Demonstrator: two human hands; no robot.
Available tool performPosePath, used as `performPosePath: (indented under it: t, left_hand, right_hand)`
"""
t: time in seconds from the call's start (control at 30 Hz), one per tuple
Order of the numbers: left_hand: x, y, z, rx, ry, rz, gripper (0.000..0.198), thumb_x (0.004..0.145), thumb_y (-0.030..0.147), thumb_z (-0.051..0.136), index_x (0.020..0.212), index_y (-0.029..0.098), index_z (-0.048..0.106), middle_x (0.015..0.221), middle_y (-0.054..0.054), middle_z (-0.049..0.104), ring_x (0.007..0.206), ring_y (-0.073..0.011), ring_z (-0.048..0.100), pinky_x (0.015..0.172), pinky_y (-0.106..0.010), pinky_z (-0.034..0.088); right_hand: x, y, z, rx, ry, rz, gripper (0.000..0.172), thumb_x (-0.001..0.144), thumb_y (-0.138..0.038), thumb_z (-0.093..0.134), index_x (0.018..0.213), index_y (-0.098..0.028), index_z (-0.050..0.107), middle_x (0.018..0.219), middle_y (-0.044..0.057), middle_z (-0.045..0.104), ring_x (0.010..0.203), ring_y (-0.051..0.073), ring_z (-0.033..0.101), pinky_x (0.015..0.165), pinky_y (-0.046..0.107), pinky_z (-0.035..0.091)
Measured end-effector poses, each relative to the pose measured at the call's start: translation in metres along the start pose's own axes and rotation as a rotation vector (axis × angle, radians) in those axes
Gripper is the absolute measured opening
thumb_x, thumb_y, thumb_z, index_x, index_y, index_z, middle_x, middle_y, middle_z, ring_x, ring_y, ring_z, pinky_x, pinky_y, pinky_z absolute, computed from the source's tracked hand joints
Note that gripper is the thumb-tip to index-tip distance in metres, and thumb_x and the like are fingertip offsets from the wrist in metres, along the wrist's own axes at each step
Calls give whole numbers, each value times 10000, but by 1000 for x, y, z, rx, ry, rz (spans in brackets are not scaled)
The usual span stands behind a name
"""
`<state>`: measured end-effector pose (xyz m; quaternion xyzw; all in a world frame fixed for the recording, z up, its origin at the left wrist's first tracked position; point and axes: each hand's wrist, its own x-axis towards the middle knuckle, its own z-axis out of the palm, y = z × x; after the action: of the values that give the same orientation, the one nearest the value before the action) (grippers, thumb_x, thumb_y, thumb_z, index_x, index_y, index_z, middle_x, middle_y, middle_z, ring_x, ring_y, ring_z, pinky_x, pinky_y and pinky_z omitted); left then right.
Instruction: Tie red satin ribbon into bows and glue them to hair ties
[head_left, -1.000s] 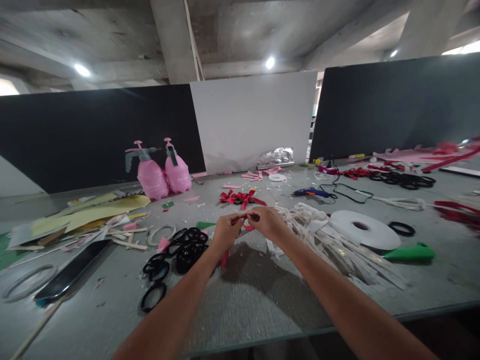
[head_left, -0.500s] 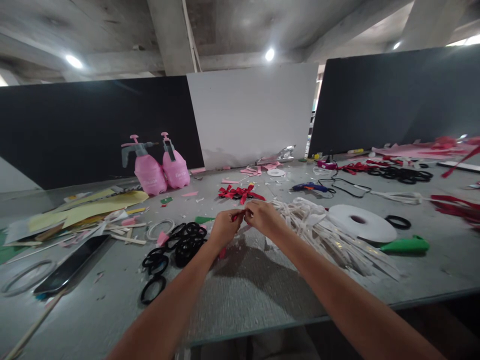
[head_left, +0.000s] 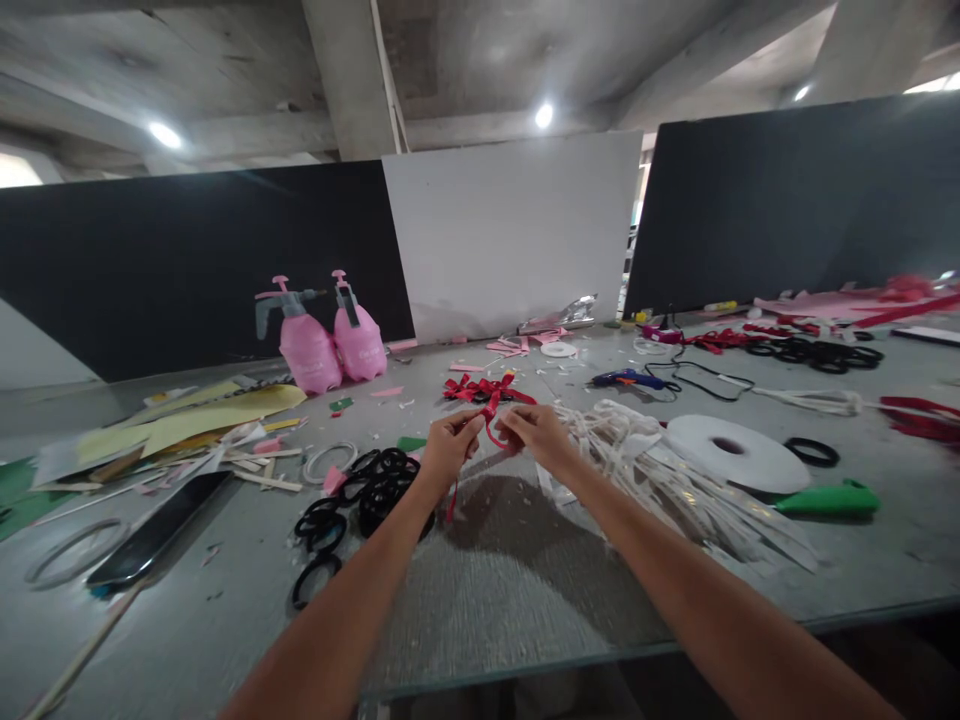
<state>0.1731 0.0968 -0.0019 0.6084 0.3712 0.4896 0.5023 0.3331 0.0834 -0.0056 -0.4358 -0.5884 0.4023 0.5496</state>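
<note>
A red ribbon point(head_left: 491, 425) runs between my two hands above the grey table, curving into a small loop. My left hand point(head_left: 448, 448) pinches one side of it, and a red tail hangs below that hand. On the other side, my right hand point(head_left: 534, 436) has its fingertips closed on the ribbon. Just beyond my hands lie red bows point(head_left: 480, 388) on the table. Black rings point(head_left: 382, 480) are heaped beside my left forearm. White strips point(head_left: 637, 460) lie in a pile by my right forearm.
Two pink spray bottles point(head_left: 311, 355) stand at the back left. A phone point(head_left: 161, 530) lies at the left near yellow paper point(head_left: 195, 420). To the right are a white ribbon roll point(head_left: 739, 453), a green-handled tool point(head_left: 829, 499) and a blue glue gun point(head_left: 628, 379).
My hands have moved slightly apart, and the red ribbon now shows as a loop between them. The whole view has shifted a little, with the table things appearing further right.
</note>
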Motion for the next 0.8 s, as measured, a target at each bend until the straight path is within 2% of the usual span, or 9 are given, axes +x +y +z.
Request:
performPosePath:
  t: [0.07,0.17,0.23,0.3,0.37,0.43,0.63,0.73,0.8]
  left_hand:
    - [0,0,1,-5,-3,-7,357,722,420,632,921,126,662,397,82,389,338,-25,284,371,-167,179]
    - [-1,-2,2,21,4,-10,350,714,432,633,885,128,659,413,79,402,333,-24,273,359,-170,172]
    - [-2,-4,3,69,-4,-1,337,718,450,622,830,134,655,442,69,428,337,-29,285,354,-176,197]
    - [-3,-4,3,136,-24,55,324,710,451,629,806,143,656,533,37,515,404,-51,392,386,-181,283]
    - [-3,-4,3,198,-27,144,304,707,430,641,829,153,664,677,1,599,547,-82,501,482,-191,375]
    - [-2,-5,3,238,-2,197,281,724,412,630,827,153,668,739,-10,623,621,-93,521,557,-200,397]
    - [1,-10,5,116,113,136,294,728,424,618,718,131,641,597,18,547,536,-78,448,543,-209,365]
    - [0,-10,7,76,87,89,314,730,444,608,691,133,612,563,27,509,519,-83,447,536,-216,376]
    - [-2,-7,8,157,89,129,298,737,438,605,707,141,600,578,25,513,531,-91,463,541,-221,385]
  right_hand:
    - [-1,3,7,196,-42,82,300,724,-452,603,769,-157,641,655,15,614,493,105,546,468,241,469]
    - [1,5,9,310,2,118,308,661,-432,680,811,-166,635,611,-8,590,503,103,550,473,237,483]
    - [2,7,8,293,19,114,301,670,-440,673,772,-161,625,567,-15,565,470,93,526,453,226,470]
    - [3,7,6,260,11,100,295,690,-447,652,750,-160,617,567,-16,557,457,86,511,440,220,460]
    - [3,6,6,236,-22,87,295,695,-449,642,736,-158,612,569,-17,546,466,89,510,432,214,449]
    - [2,5,8,240,-50,78,294,697,-447,635,730,-156,607,586,-12,546,490,94,518,436,209,443]
    - [1,8,13,228,-30,-9,263,674,-364,663,845,-165,645,698,-3,596,569,87,507,531,210,424]
    - [6,15,12,159,14,-72,225,667,-332,667,811,-159,659,679,-8,593,579,87,488,560,218,395]
    - [8,18,11,136,36,-93,192,674,-322,656,772,-157,654,660,-15,577,579,88,478,564,221,382]
